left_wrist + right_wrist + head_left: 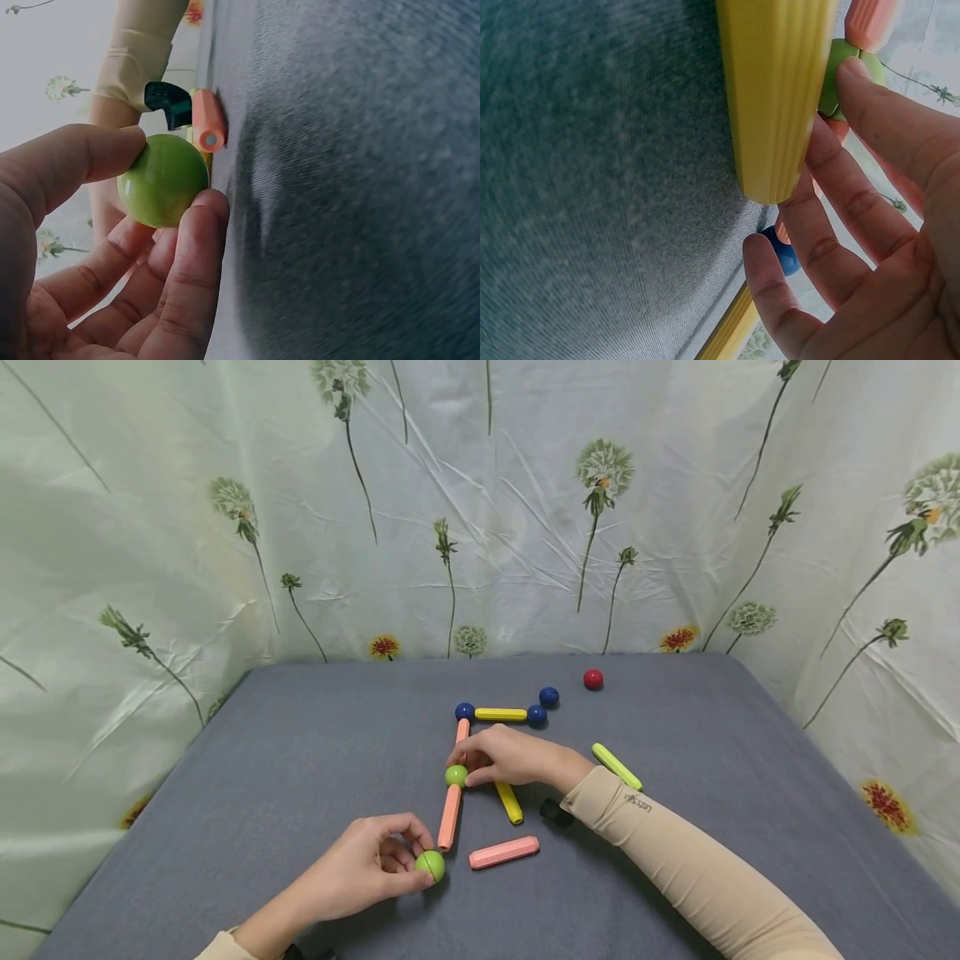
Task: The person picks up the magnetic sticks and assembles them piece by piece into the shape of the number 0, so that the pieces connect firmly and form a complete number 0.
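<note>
Between the thumb and fingers of my left hand (363,868) a green ball (430,866) is pinched, just short of the near end of a salmon stick (449,820). A small round metal-looking disc shows in the end of the salmon stick (211,127) in the left wrist view. My right hand (517,755) holds a second green ball (456,776) with thumb and fingertips. That ball joins the salmon stick to another salmon stick (462,727), which runs back to a blue ball (465,712). A loose yellow stick (510,804) lies partly under my right hand.
From the blue ball a yellow stick (501,715) leads right to another blue ball (537,716). Loose on the grey cloth lie a blue ball (549,697), a red ball (593,678), a lime stick (617,767) and a pink stick (505,852). A floral curtain (480,510) hangs behind.
</note>
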A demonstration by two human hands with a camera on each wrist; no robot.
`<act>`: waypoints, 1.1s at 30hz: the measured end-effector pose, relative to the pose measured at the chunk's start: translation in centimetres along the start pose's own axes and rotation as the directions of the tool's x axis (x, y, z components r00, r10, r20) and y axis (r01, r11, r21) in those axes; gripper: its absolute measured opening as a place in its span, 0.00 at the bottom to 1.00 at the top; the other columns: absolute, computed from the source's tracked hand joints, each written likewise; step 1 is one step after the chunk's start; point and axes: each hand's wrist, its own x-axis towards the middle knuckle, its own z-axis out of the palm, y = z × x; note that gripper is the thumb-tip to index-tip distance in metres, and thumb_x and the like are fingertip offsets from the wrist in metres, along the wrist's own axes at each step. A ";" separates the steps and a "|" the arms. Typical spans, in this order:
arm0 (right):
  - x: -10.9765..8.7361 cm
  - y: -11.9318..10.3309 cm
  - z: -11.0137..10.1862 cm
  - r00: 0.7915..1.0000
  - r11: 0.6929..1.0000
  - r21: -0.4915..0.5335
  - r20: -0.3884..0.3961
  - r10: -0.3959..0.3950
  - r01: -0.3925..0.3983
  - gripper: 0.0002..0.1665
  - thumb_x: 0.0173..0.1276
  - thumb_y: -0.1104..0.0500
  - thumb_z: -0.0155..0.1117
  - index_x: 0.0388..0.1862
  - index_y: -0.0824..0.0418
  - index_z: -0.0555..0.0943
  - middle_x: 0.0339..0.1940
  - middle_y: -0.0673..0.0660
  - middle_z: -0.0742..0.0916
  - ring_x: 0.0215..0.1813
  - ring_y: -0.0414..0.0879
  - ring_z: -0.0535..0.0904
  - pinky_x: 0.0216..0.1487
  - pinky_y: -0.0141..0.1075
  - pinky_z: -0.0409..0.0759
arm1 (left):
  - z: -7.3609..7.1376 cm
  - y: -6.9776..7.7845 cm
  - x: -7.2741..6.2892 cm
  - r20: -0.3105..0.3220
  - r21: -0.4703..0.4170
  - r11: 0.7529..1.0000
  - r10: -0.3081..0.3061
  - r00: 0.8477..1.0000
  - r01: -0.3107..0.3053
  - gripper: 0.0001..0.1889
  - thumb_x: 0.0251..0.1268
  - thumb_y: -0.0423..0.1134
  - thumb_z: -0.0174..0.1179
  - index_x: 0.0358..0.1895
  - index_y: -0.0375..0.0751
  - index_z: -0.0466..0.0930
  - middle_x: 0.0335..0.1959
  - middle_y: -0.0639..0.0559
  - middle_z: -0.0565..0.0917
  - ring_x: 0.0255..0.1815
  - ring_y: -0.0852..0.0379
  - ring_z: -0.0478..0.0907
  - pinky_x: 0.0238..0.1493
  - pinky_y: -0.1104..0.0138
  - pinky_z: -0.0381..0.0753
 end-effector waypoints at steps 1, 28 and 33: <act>0.0 0.0 0.0 1.000 1.000 0.001 0.000 -0.001 0.001 0.19 0.78 0.56 0.71 0.65 0.51 0.86 0.47 0.48 0.90 0.44 0.35 0.81 0.51 0.31 0.81 | 0.1 -0.1 0.0 -0.001 0.000 1.000 -0.004 1.000 0.004 0.13 0.64 0.38 0.78 0.46 0.42 0.84 0.39 0.49 0.85 0.33 0.63 0.84 0.34 0.70 0.85; -0.1 0.0 0.0 1.000 1.000 0.008 -0.001 -0.001 0.001 0.18 0.78 0.57 0.70 0.65 0.51 0.86 0.46 0.48 0.90 0.43 0.35 0.81 0.49 0.30 0.81 | 0.8 -0.1 0.9 -0.041 0.034 0.997 -0.070 0.997 0.072 0.15 0.61 0.38 0.80 0.44 0.41 0.84 0.39 0.50 0.86 0.32 0.62 0.85 0.34 0.69 0.85; -0.1 0.0 0.1 1.000 1.000 0.006 -0.002 -0.003 0.003 0.18 0.78 0.57 0.70 0.65 0.51 0.86 0.47 0.48 0.90 0.43 0.34 0.82 0.50 0.31 0.82 | 1.0 0.1 1.0 -0.034 0.042 0.995 -0.085 0.996 0.086 0.15 0.61 0.38 0.80 0.44 0.41 0.84 0.38 0.51 0.86 0.32 0.61 0.84 0.33 0.70 0.84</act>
